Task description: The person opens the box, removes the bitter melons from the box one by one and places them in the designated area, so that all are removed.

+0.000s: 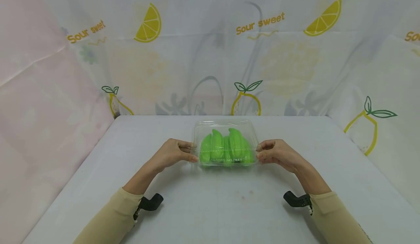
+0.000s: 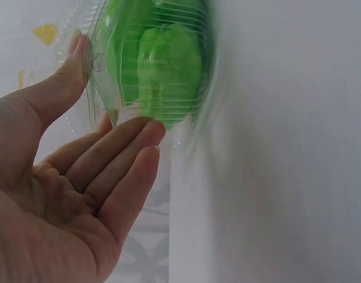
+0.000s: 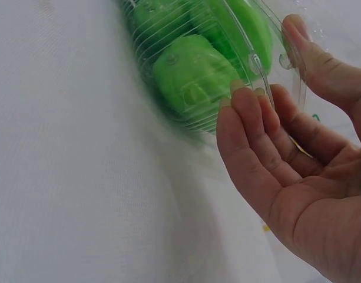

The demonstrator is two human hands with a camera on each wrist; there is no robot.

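A clear plastic clamshell box (image 1: 226, 123) sits on the white table, holding several bright green, curved, ridged pieces that look like toy bananas (image 1: 217, 146). My left hand (image 1: 174, 153) grips the box's left end, its thumb at the rim and the fingers against the side. At the opposite end, my right hand (image 1: 279, 154) pinches the rim in much the same way. In the right wrist view, the lid edge (image 3: 298, 76) stands slightly apart from the base edge near my thumb. The ribbed side wall (image 2: 174, 109) shows close up in the left wrist view.
White cloth covers the table (image 1: 223, 207). Behind it hangs a lemon-printed curtain (image 1: 210, 54), with further cloth (image 1: 49, 109) along the left side. A black wrist device (image 1: 151, 202) sticks out at the left sleeve, another black device (image 1: 296, 199) at the right.
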